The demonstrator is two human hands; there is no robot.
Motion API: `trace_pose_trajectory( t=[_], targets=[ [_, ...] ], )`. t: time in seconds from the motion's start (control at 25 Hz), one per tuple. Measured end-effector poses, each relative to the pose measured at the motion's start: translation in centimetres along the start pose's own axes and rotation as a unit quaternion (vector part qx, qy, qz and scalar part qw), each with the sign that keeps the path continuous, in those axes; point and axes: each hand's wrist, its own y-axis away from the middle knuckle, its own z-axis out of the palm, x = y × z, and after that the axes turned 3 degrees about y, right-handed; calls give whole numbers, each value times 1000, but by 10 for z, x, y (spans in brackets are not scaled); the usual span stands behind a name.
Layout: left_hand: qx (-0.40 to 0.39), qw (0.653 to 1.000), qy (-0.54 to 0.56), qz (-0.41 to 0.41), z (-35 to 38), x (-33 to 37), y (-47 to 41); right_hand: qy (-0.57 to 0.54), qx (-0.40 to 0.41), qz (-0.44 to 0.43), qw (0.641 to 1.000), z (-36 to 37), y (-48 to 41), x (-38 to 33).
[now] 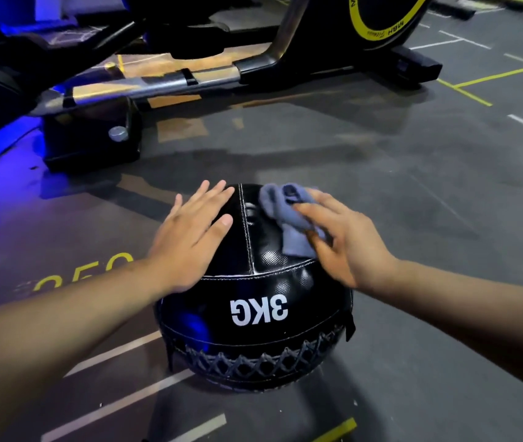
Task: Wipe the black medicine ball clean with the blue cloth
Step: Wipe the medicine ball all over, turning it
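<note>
The black medicine ball [254,301] rests on the gym floor, with white "3KG" lettering upside down toward me and lacing along its lower seam. My left hand [190,237] lies flat on the ball's upper left, fingers spread, holding nothing. My right hand [346,240] presses the crumpled blue cloth [285,215] against the ball's upper right side, the fingers gripping the cloth's near edge. The far side and underside of the ball are hidden.
An exercise machine [164,81] with a steel rail and black base block stands just beyond the ball. A black-and-yellow flywheel housing [384,17] rises at the back. The dark floor [413,173] carries white and yellow painted lines and blue light at left.
</note>
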Motion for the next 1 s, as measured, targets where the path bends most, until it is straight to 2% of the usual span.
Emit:
trace_pose_trajectory(
  t=[0.08, 0.16, 0.2, 0.32, 0.4, 0.48, 0.56, 0.68, 0.76, 0.88, 0.96, 1.0],
  targets=[
    [5, 1000, 9, 22, 2, -2, 3, 50, -16, -115, 992, -2, -3, -13],
    [-1, 999, -2, 41, 4, 0, 7, 76, -38, -159, 984, -6, -11, -14],
    [-6, 999, -16, 45, 4, 1, 8, 81, -49, -140, 986, -4, -17, -11],
    [-27, 997, -65, 36, 9, 11, 5, 50, -86, 36, 994, -1, -53, 5],
    [-41, 996, -82, 16, 10, 17, -2, 29, -106, 110, 988, -1, -69, 11],
    [-46, 997, -69, 1, 11, 18, -10, 18, -87, 94, 992, -4, -54, 10],
    [-58, 997, -49, -5, 8, 13, -17, 17, -27, 76, 997, -7, -23, -4],
    [-77, 995, -52, -24, 5, 10, -34, 41, 41, -6, 998, -4, 32, -28],
    [-86, 994, -49, -42, 4, 12, -42, 79, 5, -106, 991, -1, 63, -36],
    [-87, 994, -45, -42, 4, 11, -44, 136, -100, -253, 953, 0, 89, -34],
    [-82, 995, -46, -36, 5, 10, -44, 150, -132, -315, 928, -9, 82, -20],
    [-78, 995, -47, -32, 5, 9, -44, 143, -134, -319, 927, -12, 75, -12]
  ],
)
